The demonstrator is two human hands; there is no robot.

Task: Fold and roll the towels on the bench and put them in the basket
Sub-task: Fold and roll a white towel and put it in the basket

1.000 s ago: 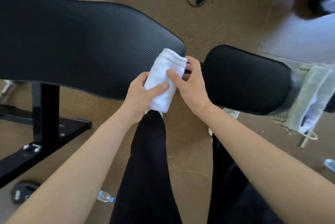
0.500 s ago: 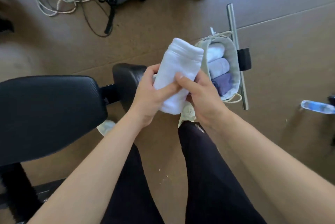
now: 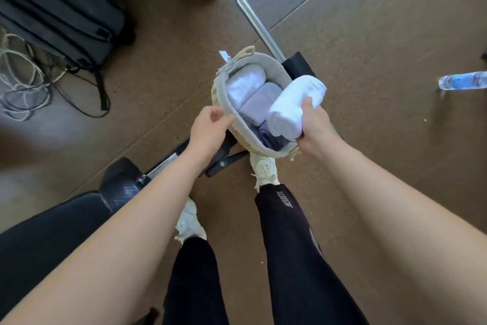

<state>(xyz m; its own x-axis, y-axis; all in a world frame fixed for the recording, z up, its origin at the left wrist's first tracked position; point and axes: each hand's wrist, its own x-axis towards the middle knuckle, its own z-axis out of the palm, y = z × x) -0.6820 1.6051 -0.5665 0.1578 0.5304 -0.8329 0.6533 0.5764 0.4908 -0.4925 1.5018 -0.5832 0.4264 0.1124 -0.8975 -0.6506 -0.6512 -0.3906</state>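
Observation:
A rolled white towel [image 3: 292, 106] is gripped in my right hand [image 3: 315, 124] just above the right rim of the basket. The woven basket [image 3: 263, 60] has a grey liner and holds a white roll [image 3: 245, 85], a pale lilac roll [image 3: 259, 104] and a darker purple one [image 3: 271, 139]. My left hand [image 3: 208, 128] touches the basket's left rim, thumb and fingers pinching the liner edge. The black bench pad [image 3: 39, 240] shows at the lower left.
A steel bar [image 3: 259, 28] of the bench frame runs behind the basket. A dark backpack [image 3: 52, 8] and tangled cords [image 3: 23, 87] lie upper left. A water bottle [image 3: 463, 81] lies on the floor at right. My shoes [image 3: 263, 169] stand below the basket.
My view swung from the bench to the basket. My left hand let go of the white roll and went to the basket rim; my right hand carried the roll over the basket.

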